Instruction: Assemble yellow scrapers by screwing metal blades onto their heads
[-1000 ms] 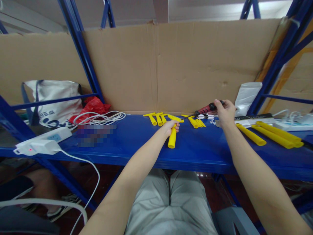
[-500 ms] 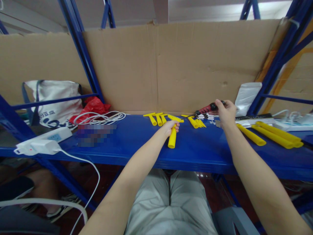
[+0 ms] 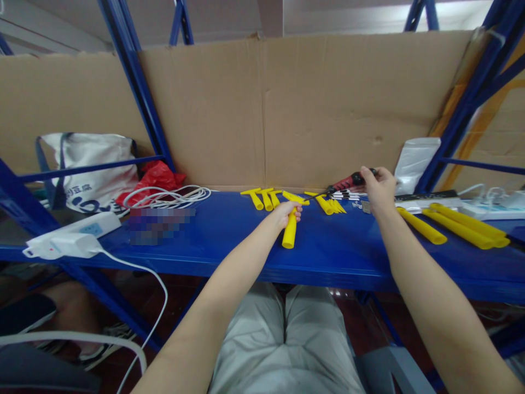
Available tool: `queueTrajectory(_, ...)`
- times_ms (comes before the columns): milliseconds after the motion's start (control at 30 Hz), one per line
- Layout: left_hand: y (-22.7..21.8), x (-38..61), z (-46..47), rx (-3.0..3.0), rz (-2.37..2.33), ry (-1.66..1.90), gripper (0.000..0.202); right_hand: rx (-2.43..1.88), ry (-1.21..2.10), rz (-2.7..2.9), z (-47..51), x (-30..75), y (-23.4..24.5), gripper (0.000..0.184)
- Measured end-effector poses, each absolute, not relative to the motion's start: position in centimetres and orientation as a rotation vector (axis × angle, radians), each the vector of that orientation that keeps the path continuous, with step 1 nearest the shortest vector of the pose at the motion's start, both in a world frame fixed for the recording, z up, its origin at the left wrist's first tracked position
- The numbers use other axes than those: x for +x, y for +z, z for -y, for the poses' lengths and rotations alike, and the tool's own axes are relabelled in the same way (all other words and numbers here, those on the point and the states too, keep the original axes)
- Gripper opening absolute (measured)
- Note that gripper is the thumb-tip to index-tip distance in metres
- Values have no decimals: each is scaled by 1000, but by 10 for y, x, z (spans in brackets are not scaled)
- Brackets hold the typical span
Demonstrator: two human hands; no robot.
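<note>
Fingers wrapped round its stem, my left hand (image 3: 287, 213) is closed on a yellow T-shaped tube piece (image 3: 289, 235) above the blue shelf (image 3: 241, 254). My right hand (image 3: 381, 191) is closed round the end of a screwdriver (image 3: 344, 183) with a red and black handle. The screwdriver's thin shaft points left, and its tip meets the right end of the piece's crossbar; how far it goes in I cannot tell. Several similar yellow T-shaped pieces (image 3: 257, 201) lie behind my left hand. Between the hands are another yellow piece (image 3: 326, 206) and small pointed yellow pieces (image 3: 337, 206).
Small white-and-black sticks (image 3: 346, 195) lie behind the screwdriver. Long yellow tubes (image 3: 422, 227) rest at right, near a white power strip (image 3: 492, 209). At left are another power strip (image 3: 74, 235), coiled white cable (image 3: 184, 196), a red bag (image 3: 151, 180) and a cloth bag (image 3: 96, 158). Cardboard (image 3: 328, 109) stands behind.
</note>
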State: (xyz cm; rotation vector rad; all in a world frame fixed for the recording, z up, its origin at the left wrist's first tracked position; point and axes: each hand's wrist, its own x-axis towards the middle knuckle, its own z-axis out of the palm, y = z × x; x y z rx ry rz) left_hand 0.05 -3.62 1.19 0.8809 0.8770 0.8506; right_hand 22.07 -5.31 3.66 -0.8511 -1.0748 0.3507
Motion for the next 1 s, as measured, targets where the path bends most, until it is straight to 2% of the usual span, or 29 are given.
queueTrajectory(367, 10, 0, 35, 922, -919, 858, 21, -800, 351, 1162, 50, 203, 61, 30)
queueTrajectory(667, 10, -2, 36, 916, -949, 872, 22, -776, 618, 1286, 39, 183, 90, 30)
queueTrajectory(1000, 7, 0, 30, 915, -989, 837, 22, -762, 376, 1197, 29, 187, 69, 41)
